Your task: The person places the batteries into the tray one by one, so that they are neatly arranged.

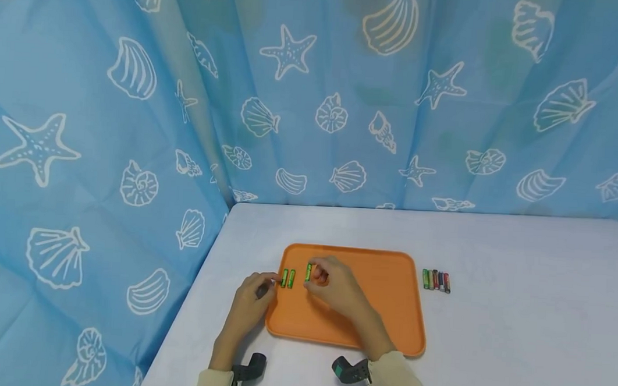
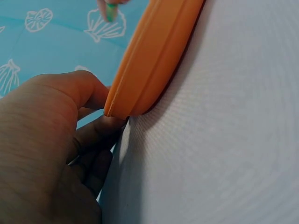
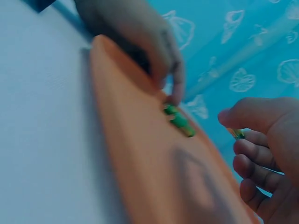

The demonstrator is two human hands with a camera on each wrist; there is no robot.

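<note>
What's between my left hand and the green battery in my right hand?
In the head view, two green batteries lie side by side on the orange tray, between your left hand and the battery in your right hand.

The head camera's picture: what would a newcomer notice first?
Probably the bright orange tray on the white table. Over it, the right hand pinches a small green battery; two green batteries lie near the tray's left edge. Behind hangs a blue curtain with white seashells.
</note>
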